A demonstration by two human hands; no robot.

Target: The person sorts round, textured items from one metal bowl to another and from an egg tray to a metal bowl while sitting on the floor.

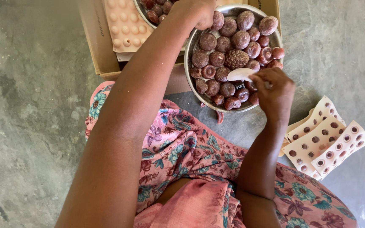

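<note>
A round steel bowl (189,44) holds several reddish-brown chocolate-like balls and moulded pieces (229,42). My right hand (275,90) is over the bowl's near right rim, closed on a white spoon (239,74) whose blade lies on the pieces. My left hand (196,12) reaches across the bowl's far left rim toward a second steel bowl (142,12) of similar pieces; its fingers are curled, and whether they hold anything is hidden.
A cardboard box (100,46) carries a pale mould tray with round cavities (125,27). To the right on the grey concrete floor (30,105) lie a few stacked pale mould trays with brown-stained cavities (324,141). My lap in floral pink cloth (182,152) fills the lower middle.
</note>
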